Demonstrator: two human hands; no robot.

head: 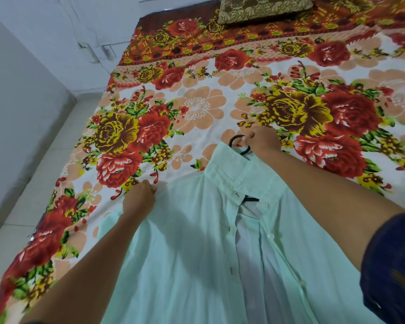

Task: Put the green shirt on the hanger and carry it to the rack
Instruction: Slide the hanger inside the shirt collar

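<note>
A pale green button-up shirt (197, 242) lies spread on the bed with its front unbuttoned. A black hanger (237, 142) sits inside it; the hook pokes out above the collar and a bit of black bar shows at the neck opening. My right hand (263, 141) grips the hanger at the hook, just past the collar. My left hand (139, 197) pinches the shirt's left shoulder edge where the sleeve begins. The rack is not in view.
The bed carries a floral sheet (197, 106) in red, yellow and peach. A brown patterned pillow (264, 8) lies at its far end. White walls and a pale tiled floor (28, 202) run along the bed's left side.
</note>
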